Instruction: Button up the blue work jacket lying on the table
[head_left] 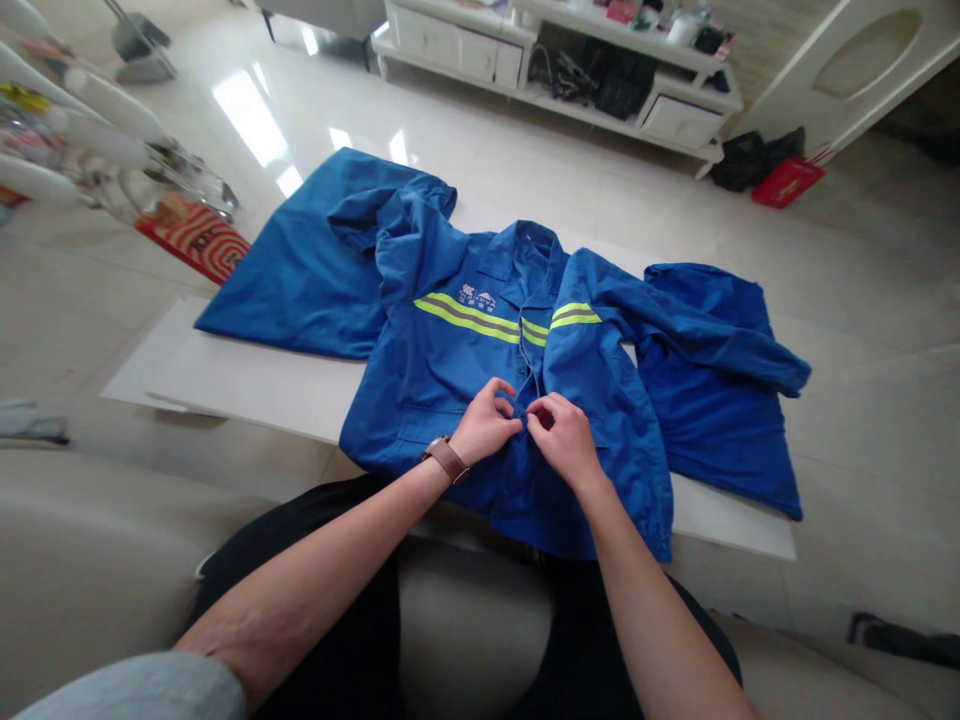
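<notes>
At the centre of the view, just toward six o'clock, both hands are meeting on the front placket of a blue work jacket. The left hand, wearing a brown-strapped watch on its wrist, is curling its fingers narrowly and pinching the jacket's left front edge. The right hand is doing the same at three o'clock of it, its fingertips pinched on the opposite edge, so the two hands are touching at the closure. Whether a button is sitting between the fingers I cannot tell.

The jacket is lying face up on a white low table, collar pointing to twelve o'clock, yellow-green reflective stripes crossing the chest, hem hanging over the near edge toward the person's lap. Its sleeves are spreading out to ten and three o'clock. More blue cloth is lying at nine o'clock of the jacket. A white cabinet is standing far off at twelve o'clock, and a red bag at two o'clock.
</notes>
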